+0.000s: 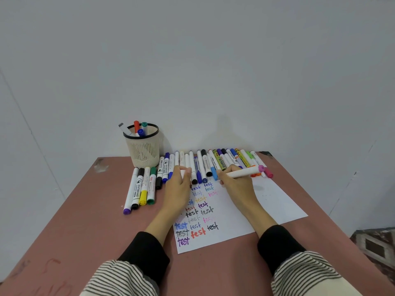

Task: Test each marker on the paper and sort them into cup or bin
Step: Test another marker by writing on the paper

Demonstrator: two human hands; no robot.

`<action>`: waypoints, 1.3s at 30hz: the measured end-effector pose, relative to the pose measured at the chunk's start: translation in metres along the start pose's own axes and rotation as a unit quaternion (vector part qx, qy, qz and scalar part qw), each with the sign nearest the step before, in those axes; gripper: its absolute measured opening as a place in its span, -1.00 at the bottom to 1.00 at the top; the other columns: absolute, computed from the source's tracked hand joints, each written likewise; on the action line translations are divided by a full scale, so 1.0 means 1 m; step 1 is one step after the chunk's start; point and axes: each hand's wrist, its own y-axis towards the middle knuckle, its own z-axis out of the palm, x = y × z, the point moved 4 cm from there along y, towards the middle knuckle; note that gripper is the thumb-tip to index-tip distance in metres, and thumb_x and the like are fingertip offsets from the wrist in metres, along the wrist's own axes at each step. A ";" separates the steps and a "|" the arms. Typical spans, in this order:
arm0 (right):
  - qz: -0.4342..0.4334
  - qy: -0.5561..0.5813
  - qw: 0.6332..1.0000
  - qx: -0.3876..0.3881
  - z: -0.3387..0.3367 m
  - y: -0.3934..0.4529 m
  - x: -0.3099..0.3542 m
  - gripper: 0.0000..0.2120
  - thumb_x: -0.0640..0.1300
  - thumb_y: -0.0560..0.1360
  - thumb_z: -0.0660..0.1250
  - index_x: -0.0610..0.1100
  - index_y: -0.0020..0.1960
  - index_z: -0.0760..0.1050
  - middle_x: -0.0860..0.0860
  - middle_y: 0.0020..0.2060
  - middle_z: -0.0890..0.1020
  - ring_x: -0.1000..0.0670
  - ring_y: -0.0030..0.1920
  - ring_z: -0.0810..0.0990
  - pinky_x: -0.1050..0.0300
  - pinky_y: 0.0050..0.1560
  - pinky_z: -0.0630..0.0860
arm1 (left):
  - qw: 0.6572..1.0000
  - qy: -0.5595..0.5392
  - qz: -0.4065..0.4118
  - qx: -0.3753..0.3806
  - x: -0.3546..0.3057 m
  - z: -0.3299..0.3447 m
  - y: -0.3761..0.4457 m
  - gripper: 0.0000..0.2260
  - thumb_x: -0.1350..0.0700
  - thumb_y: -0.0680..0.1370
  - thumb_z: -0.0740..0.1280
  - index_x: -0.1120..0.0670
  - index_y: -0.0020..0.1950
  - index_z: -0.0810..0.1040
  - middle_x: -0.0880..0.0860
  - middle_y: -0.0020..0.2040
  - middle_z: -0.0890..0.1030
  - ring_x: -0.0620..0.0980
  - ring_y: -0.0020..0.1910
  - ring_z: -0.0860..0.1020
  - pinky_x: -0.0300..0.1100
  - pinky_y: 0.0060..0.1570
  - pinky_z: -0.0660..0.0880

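Right hand (237,184) fingers pinching white pink-ended marker (243,172), writing on white paper sheet (277,201) | left hand (178,185) fingers pinching something white, maybe its cap

Both forearms reached up from the frame's bottom edge. The left hand (177,184), left of centre, had fingers curled. The right hand (237,184), right of centre, gripped something, fingers wrapped.

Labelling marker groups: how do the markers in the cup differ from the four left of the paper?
The markers in the cup stand upright, only their top ends showing; the four markers left of the paper lie flat on the table, whole length visible. The first are contained by the mesh wall; the second are loose, side by side. Both sets are capped.
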 end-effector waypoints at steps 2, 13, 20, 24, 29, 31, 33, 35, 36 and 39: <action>-0.011 -0.008 1.000 0.009 0.002 -0.001 0.000 -0.85 -0.23 0.51 0.38 -0.26 -0.19 0.46 -0.07 -0.36 0.55 0.07 -0.30 0.53 0.14 -0.17 0.54 | 1.000 0.003 0.000 0.002 0.001 0.000 0.000 -0.80 -0.04 0.66 0.10 0.06 0.10 0.42 0.00 -0.25 0.47 -0.10 -0.23 0.45 -0.26 -0.23 0.36; 0.004 0.016 1.000 -0.007 0.000 -0.002 0.000 -0.69 -0.07 0.49 0.44 -0.11 -0.35 0.42 0.06 -0.48 0.42 0.18 -0.50 0.38 0.32 -0.41 0.34 | 1.000 0.000 0.001 0.005 0.002 0.001 0.000 -0.77 -0.06 0.66 0.11 0.06 0.12 0.43 0.04 -0.21 0.51 -0.07 -0.19 0.48 -0.24 -0.18 0.38; -0.008 -0.011 1.000 0.015 0.002 -0.003 0.001 -0.79 -0.08 0.48 0.44 -0.23 -0.18 0.53 -0.02 -0.39 0.60 0.21 -0.45 0.51 0.33 -0.35 0.44 | 1.000 0.004 0.004 0.002 0.000 0.001 0.000 -0.79 -0.04 0.66 0.11 0.06 0.10 0.42 0.00 -0.24 0.49 -0.12 -0.24 0.45 -0.26 -0.21 0.37; -0.003 -0.034 0.999 -0.010 0.000 -0.003 0.000 -0.70 -0.09 0.51 0.41 -0.20 -0.30 0.41 -0.01 -0.49 0.53 0.22 -0.50 0.52 0.37 -0.39 0.44 | 1.000 0.006 0.003 0.000 0.000 0.000 -0.001 -0.79 -0.04 0.66 0.11 0.06 0.10 0.42 0.00 -0.25 0.48 -0.12 -0.24 0.45 -0.25 -0.21 0.37; -0.003 -0.039 0.999 0.004 0.001 -0.003 -0.002 -0.74 -0.25 0.51 0.34 -0.22 -0.32 0.36 -0.06 -0.47 0.40 0.21 -0.45 0.56 0.37 -0.39 0.46 | 1.000 0.007 0.002 0.002 0.000 0.001 -0.001 -0.80 -0.04 0.66 0.11 0.05 0.10 0.42 0.01 -0.28 0.45 -0.08 -0.25 0.44 -0.22 -0.22 0.37; -0.007 -0.046 0.999 0.014 0.002 -0.003 -0.001 -0.73 -0.28 0.51 0.32 -0.21 -0.33 0.34 -0.06 -0.47 0.38 0.22 -0.48 0.53 0.40 -0.42 0.43 | 1.000 0.007 0.002 0.001 -0.001 0.001 -0.002 -0.79 -0.04 0.66 0.11 0.05 0.10 0.42 -0.01 -0.29 0.44 -0.11 -0.28 0.42 -0.22 -0.24 0.36; -0.011 -0.057 0.998 0.018 0.003 -0.004 -0.001 -0.75 -0.29 0.50 0.32 -0.21 -0.31 0.34 -0.08 -0.45 0.38 0.20 -0.49 0.49 0.42 -0.43 0.41 | 1.000 0.008 0.001 0.003 0.000 0.001 -0.002 -0.79 -0.05 0.66 0.11 0.05 0.10 0.42 -0.02 -0.28 0.44 -0.11 -0.28 0.42 -0.21 -0.22 0.36; -0.013 -0.062 0.998 0.021 0.004 -0.004 0.001 -0.75 -0.29 0.50 0.31 -0.22 -0.31 0.33 -0.12 -0.42 0.36 0.09 -0.40 0.50 0.41 -0.42 0.41 | 1.000 0.006 0.002 0.004 0.000 0.001 -0.001 -0.79 -0.05 0.66 0.10 0.05 0.10 0.42 -0.01 -0.28 0.45 -0.10 -0.27 0.42 -0.17 -0.20 0.38; -0.015 -0.066 0.997 0.024 0.004 -0.004 0.000 -0.74 -0.30 0.50 0.31 -0.21 -0.31 0.32 -0.12 -0.42 0.35 0.02 -0.35 0.51 0.41 -0.42 0.40 | 1.000 0.005 0.001 0.005 0.000 0.001 -0.001 -0.79 -0.05 0.66 0.10 0.05 0.09 0.42 0.00 -0.28 0.45 -0.11 -0.27 0.42 -0.18 -0.21 0.38; -0.028 -0.083 0.996 0.034 0.006 -0.006 0.002 -0.64 -0.34 0.48 0.30 -0.16 -0.38 0.21 -0.02 -0.49 0.27 0.08 -0.42 0.38 0.37 -0.43 0.30 | 1.000 0.007 0.000 0.003 -0.001 0.001 -0.002 -0.80 -0.04 0.66 0.11 0.05 0.09 0.42 -0.02 -0.28 0.45 -0.13 -0.30 0.40 -0.23 -0.28 0.34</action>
